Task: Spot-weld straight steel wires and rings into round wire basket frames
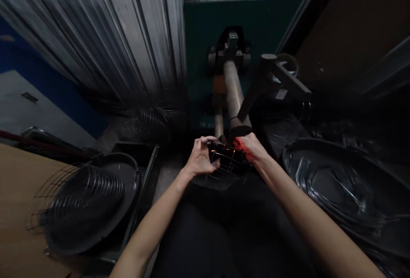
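Note:
My left hand (201,156) and my right hand (251,147) both grip a dark wire fan guard (226,165) held flat under the tip of a machine's metal arm (235,96). The left fingers curl over the guard's left rim. The right hand clasps its right rim. A small red-orange glow shows on the wires right under the arm's dark end (241,131). The guard's near part fades into shadow over my lap.
A green machine body (205,34) stands behind the arm. A stack of wire guards (86,194) lies in a dark tray on the left, more guards (147,122) behind it. A large dark bin (336,184) with wire parts sits on the right. Corrugated metal sheet (112,26) rises at the left.

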A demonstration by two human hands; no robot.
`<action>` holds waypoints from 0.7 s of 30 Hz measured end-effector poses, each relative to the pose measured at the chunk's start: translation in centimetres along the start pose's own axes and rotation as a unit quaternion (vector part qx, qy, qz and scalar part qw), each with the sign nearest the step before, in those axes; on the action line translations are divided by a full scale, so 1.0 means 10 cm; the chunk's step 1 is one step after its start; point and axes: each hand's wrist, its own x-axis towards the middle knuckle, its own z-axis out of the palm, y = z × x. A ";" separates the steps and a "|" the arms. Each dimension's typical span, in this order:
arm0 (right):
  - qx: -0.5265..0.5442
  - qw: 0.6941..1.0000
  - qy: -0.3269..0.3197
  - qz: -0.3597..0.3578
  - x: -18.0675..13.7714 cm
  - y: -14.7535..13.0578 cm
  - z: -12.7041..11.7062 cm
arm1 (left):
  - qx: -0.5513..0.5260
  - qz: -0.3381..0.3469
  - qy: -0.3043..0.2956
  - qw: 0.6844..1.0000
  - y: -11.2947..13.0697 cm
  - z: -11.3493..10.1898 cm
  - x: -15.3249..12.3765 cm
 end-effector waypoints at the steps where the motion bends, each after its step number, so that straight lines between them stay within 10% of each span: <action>1: 0.011 1.000 0.023 0.005 -0.01 -0.01 0.00 | -0.007 -0.001 0.002 1.000 -0.01 0.00 0.00; 5: 0.093 0.990 0.097 0.036 -0.03 -0.06 -0.07 | -0.039 -0.020 -0.013 0.999 -0.02 0.01 0.00; 21: 0.107 0.994 0.006 0.021 -0.10 -0.14 0.02 | -0.037 -0.024 0.032 0.999 -0.08 -0.07 -0.11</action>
